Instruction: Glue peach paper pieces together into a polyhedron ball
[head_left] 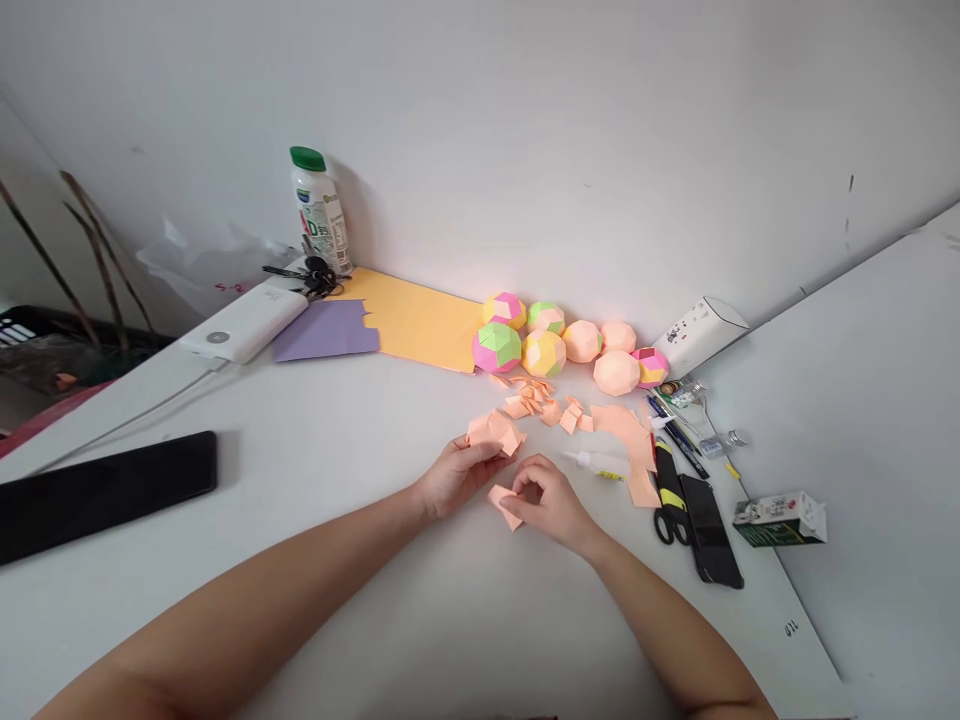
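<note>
In my left hand is a partly formed peach paper ball, gripped between thumb and fingers, with a flap standing out at its right. Just below it, my right hand pinches a small folded piece of peach paper. A white glue bottle lies right of my right hand, its nozzle pointing left. Behind my hands are scattered small peach paper pieces and a curved peach paper offcut. Several finished paper balls in pink, green, yellow and peach sit against the wall.
On the right lie black-and-yellow scissors, a phone, pens, a rolled white paper tube and a small carton. Left are a power bank, keys, a bottle, purple paper, orange paper and a black slab.
</note>
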